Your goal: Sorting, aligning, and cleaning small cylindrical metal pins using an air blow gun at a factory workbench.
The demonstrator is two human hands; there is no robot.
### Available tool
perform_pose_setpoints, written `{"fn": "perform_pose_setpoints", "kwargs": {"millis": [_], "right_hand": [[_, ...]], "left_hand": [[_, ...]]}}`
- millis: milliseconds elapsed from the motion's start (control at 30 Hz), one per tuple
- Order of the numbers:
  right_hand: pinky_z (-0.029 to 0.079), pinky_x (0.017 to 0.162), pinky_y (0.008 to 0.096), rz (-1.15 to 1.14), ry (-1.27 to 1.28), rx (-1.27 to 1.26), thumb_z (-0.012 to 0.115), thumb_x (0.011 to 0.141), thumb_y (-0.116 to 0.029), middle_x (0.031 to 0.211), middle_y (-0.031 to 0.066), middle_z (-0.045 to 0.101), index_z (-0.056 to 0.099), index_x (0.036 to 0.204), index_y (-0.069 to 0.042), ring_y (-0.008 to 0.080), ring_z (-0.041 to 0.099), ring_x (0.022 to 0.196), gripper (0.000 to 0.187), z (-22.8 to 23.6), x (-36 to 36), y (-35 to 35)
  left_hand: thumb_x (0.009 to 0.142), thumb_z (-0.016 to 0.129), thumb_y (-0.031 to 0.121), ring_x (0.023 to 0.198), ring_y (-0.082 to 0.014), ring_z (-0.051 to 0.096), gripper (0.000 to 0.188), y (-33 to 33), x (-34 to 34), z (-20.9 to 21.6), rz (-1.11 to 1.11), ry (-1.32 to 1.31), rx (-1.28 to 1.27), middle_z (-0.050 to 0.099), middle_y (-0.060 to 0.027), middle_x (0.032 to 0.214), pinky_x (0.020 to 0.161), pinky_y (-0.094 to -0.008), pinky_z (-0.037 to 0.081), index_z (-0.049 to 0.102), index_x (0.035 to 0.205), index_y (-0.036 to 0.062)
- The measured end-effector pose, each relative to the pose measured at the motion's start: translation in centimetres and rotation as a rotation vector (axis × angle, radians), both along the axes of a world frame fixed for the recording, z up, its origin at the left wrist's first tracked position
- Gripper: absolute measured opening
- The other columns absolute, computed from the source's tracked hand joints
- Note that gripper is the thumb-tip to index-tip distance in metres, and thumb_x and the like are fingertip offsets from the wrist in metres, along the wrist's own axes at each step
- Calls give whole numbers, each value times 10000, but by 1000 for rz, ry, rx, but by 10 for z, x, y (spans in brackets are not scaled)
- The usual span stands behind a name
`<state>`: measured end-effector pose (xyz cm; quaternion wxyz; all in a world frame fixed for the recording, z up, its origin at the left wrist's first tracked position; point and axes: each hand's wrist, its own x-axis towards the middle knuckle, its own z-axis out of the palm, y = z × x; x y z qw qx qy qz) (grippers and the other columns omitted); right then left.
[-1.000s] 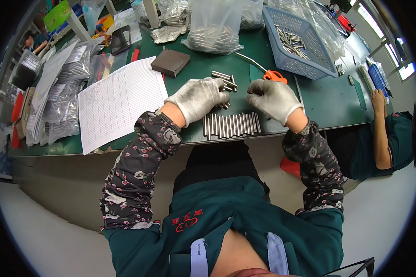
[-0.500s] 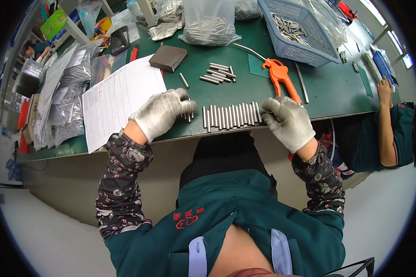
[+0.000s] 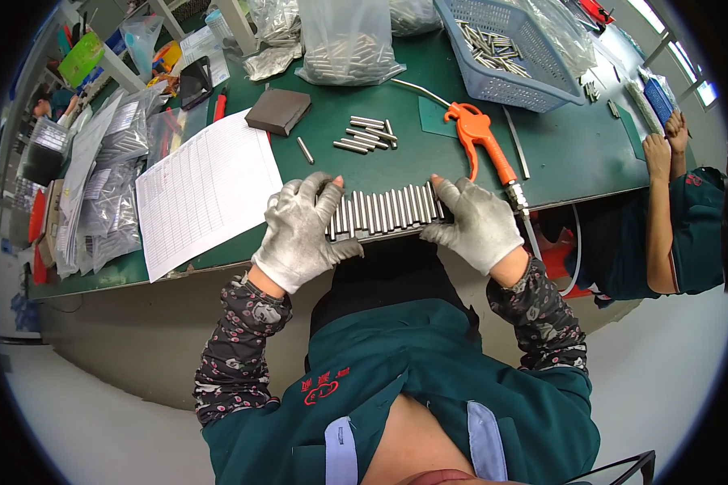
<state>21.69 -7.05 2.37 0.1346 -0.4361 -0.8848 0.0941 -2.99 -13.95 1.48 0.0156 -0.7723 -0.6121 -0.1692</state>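
Observation:
A row of upright-lying, side-by-side steel pins (image 3: 384,212) runs along the green table's front edge, between my two gloved hands. My left hand (image 3: 303,230) bears on the row's left end, its thumb by the near pin ends and its index finger by the far ones. At the right end, my right hand (image 3: 479,225) takes the same hold, thumb near and index finger far. The gloves hide the outermost pins. Beyond the row lies a loose group of steel pins (image 3: 367,136), with one single pin (image 3: 305,150) to its left.
A dark block (image 3: 278,111) rests at the corner of a printed sheet (image 3: 206,194). An orange air gun (image 3: 484,141) lies right of the pins. Behind stand a clear bag of pins (image 3: 348,61) and a blue basket (image 3: 534,93). A co-worker's arm (image 3: 660,210) is at the far right.
My left hand has moved right to the row's left end, and the pins it held now appear to be in the row. My right hand has spread its thumb and index finger around the right end.

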Motion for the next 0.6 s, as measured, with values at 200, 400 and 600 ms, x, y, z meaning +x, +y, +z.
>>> {"fn": "perform_pose_setpoints", "kwargs": {"millis": [200,400,600], "right_hand": [[499,659,407,15,-32,5,741,697,-365,859,124,595,547,1134,-68,307,627,789,563,0,-1,3],[485,684,407,48,145,61,737,694,-309,891,129,590,555,1142,-66,313,603,805,541,-1,11,-11],[489,716,372,67,93,186,716,700,-255,945,63,579,626,1056,-94,244,579,853,401,-15,23,-27]], "left_hand": [[773,530,622,1082,-351,498,755,3,3,-17,-3,62,69,515,-167,1175,926,-461,382,529,1181,-12],[810,504,582,1211,-369,442,710,8,11,-11,-166,-22,149,492,-175,1256,1006,-488,343,491,1220,2],[681,716,430,1279,-294,396,679,5,27,5,-247,97,-73,463,-114,1345,1079,-468,281,524,1248,108]]}}
